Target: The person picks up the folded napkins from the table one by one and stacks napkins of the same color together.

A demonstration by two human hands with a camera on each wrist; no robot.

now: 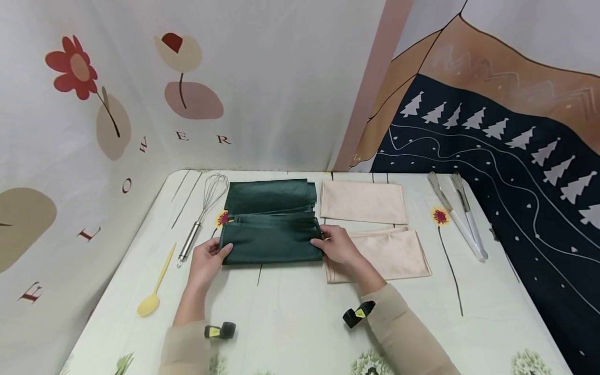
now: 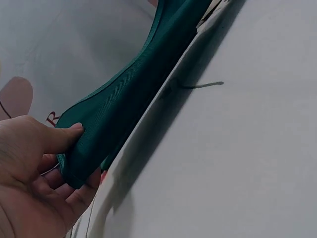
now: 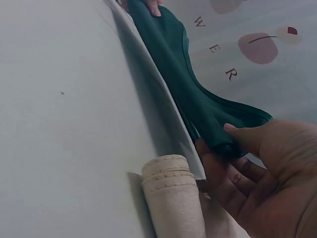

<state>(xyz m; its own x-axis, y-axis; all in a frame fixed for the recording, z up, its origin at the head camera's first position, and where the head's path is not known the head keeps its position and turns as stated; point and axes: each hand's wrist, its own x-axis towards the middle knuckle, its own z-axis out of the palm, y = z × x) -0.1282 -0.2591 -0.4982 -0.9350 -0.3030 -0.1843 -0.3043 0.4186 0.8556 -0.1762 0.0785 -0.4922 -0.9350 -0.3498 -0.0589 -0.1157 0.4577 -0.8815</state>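
With our left hand (image 1: 204, 260) and right hand (image 1: 340, 245), we are pinching opposite ends of a folded dark-green cloth (image 1: 272, 241), nearer the tabletop's (image 1: 286, 312) left edge than its right; another green cloth (image 1: 268, 197) is lying behind.

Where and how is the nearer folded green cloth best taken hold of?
Probably by the two short ends, one hand from each side, thumbs above and fingers beneath, as the left hand and right hand pinch it now. The nearer folded green cloth is wide and soft, so gripping one end alone would likely let it sag or unfold.
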